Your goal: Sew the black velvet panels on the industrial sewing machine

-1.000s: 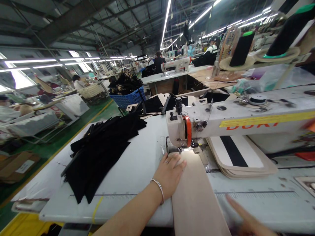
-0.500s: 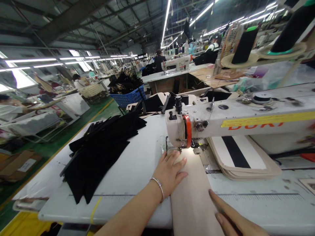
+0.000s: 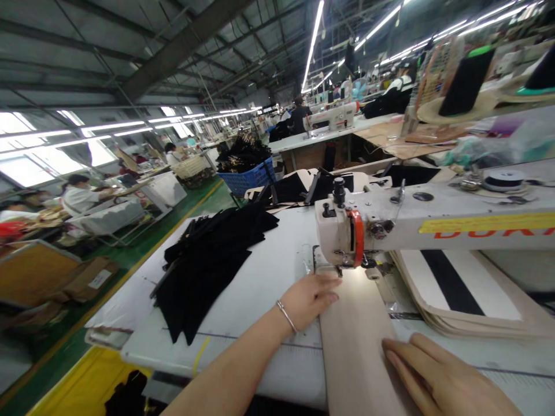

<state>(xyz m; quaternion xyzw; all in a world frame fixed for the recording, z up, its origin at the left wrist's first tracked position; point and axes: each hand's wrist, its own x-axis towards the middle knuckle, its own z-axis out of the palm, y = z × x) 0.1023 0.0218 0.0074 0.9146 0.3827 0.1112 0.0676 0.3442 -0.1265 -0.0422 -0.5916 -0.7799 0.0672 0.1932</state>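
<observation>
A long beige fabric panel (image 3: pixel 358 346) runs under the needle end of a white sewing machine (image 3: pixel 340 231). My left hand (image 3: pixel 309 299), with a silver bangle at its wrist, lies with fingers stretched over the panel's left edge, close to the presser foot (image 3: pixel 340 271). Lower down, at the panel's right edge, my right hand (image 3: pixel 442 370) has thumb and forefinger tips close together on the material. The panel's near end runs out of view at the bottom.
A heap of black fabric pieces (image 3: pixel 212 260) lies left on the white table. Beige panels with a black stripe (image 3: pixel 453 283) are stacked under the machine arm. Behind are a blue crate (image 3: pixel 245 176) and thread cones (image 3: pixel 466 84). People sit at stations far left.
The view has swung left, so things appear further right. My left fingers are closer together, and my right thumb and forefinger have come together at the panel's edge.
</observation>
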